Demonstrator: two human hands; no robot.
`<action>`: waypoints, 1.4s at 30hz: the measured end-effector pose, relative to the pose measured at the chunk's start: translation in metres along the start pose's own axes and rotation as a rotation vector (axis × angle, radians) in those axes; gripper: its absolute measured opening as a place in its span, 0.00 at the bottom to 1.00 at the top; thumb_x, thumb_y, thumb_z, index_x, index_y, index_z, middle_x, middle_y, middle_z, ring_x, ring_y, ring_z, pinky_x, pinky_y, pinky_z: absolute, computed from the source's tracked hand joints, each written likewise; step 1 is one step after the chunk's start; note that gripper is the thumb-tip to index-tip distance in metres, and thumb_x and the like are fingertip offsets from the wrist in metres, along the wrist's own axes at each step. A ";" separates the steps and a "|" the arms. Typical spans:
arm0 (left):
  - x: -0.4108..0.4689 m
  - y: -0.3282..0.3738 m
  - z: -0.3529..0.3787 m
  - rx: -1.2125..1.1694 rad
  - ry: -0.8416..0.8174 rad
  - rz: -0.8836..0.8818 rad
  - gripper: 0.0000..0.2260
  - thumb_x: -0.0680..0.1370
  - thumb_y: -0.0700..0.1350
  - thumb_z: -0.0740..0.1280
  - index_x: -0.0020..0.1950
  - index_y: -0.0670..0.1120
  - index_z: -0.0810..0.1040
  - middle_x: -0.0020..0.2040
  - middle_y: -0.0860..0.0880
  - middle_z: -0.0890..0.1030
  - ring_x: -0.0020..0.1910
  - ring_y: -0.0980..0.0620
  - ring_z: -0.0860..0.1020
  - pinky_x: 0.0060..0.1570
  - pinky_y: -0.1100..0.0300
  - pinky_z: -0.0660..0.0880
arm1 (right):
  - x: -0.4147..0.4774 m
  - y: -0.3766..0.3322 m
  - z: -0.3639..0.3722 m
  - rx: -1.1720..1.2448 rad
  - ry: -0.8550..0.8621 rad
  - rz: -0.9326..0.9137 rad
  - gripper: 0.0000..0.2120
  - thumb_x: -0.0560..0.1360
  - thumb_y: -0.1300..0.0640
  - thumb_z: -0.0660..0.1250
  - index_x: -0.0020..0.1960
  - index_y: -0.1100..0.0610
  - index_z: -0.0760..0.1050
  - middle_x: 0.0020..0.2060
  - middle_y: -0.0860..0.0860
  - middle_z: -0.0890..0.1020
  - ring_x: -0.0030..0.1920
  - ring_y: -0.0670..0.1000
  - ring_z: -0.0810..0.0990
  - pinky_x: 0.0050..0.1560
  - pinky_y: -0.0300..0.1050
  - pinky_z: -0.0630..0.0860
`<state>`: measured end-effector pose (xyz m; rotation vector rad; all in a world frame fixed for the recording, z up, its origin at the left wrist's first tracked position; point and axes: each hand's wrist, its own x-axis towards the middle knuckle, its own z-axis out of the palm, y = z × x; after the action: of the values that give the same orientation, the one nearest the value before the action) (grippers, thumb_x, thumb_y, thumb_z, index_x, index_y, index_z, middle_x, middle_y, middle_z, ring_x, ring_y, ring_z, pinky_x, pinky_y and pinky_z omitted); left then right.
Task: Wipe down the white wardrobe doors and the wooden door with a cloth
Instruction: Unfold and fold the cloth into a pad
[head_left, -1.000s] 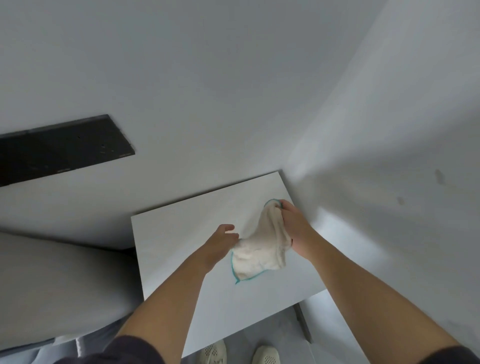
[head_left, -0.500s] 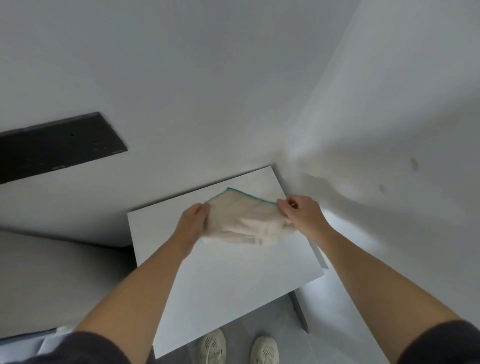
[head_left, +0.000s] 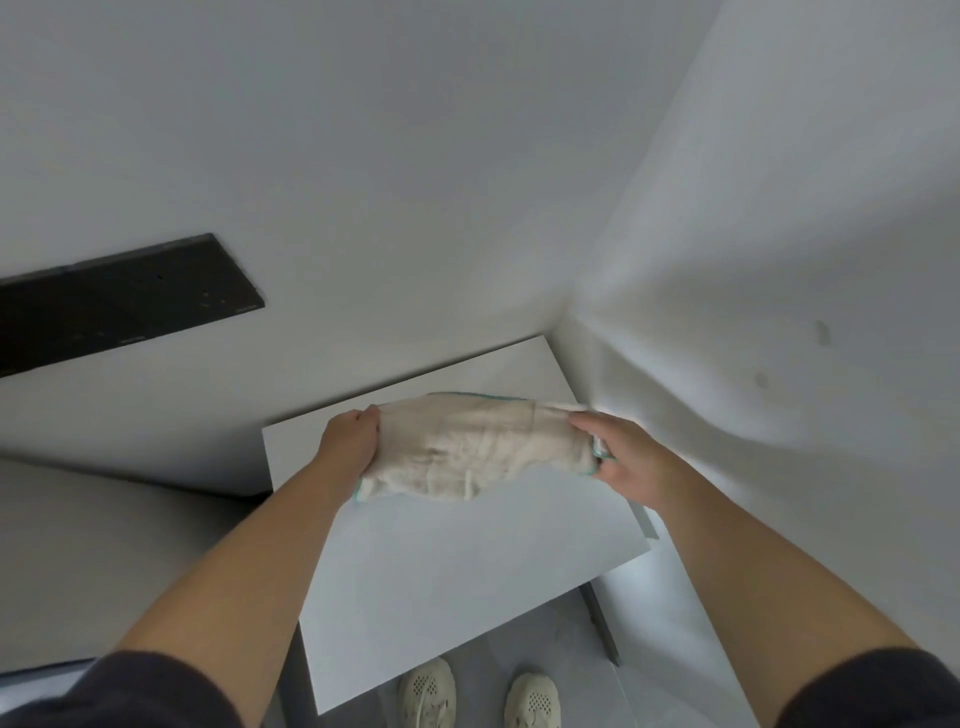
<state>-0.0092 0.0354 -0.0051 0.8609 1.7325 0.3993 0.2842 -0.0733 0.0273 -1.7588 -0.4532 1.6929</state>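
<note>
A cream cloth (head_left: 478, 447) with a teal edge is stretched between both hands in the middle of the view. My left hand (head_left: 350, 441) grips its left end and my right hand (head_left: 621, 462) grips its right end. The cloth hangs in the air above a white panel (head_left: 441, 561), not touching it. A white wardrobe surface (head_left: 779, 260) rises at the right. No wooden door is in view.
A white wall (head_left: 363, 156) fills the upper view, with a black slab (head_left: 119, 301) at the left. A grey surface (head_left: 104, 545) lies at the lower left. My two pale shoes (head_left: 478, 696) stand on the grey floor below the panel.
The cloth hung bunched from my right hand a second ago. Both hands have since moved apart and pulled it out wide and flat between them.
</note>
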 end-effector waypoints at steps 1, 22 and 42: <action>-0.001 -0.001 0.001 -0.042 -0.014 -0.040 0.11 0.82 0.49 0.59 0.51 0.43 0.76 0.54 0.41 0.78 0.55 0.41 0.77 0.60 0.49 0.73 | 0.001 -0.001 0.006 0.127 0.019 0.074 0.11 0.75 0.55 0.69 0.57 0.54 0.80 0.50 0.49 0.82 0.50 0.51 0.80 0.58 0.49 0.75; -0.009 -0.012 -0.017 0.253 -0.106 0.130 0.10 0.77 0.41 0.67 0.57 0.49 0.73 0.51 0.45 0.79 0.49 0.46 0.77 0.47 0.55 0.72 | 0.010 0.017 0.010 -0.204 0.232 0.171 0.16 0.77 0.52 0.68 0.63 0.54 0.75 0.60 0.52 0.78 0.60 0.54 0.75 0.58 0.51 0.70; -0.034 0.020 -0.035 0.592 0.160 0.798 0.03 0.78 0.39 0.67 0.49 0.45 0.80 0.46 0.50 0.74 0.43 0.54 0.72 0.46 0.64 0.65 | -0.009 -0.015 0.008 -0.762 0.397 -0.490 0.18 0.74 0.64 0.65 0.62 0.53 0.78 0.50 0.50 0.77 0.50 0.46 0.75 0.44 0.23 0.66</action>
<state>-0.0303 0.0298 0.0426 2.0108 1.6058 0.4843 0.2788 -0.0660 0.0441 -2.1813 -1.3350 0.8299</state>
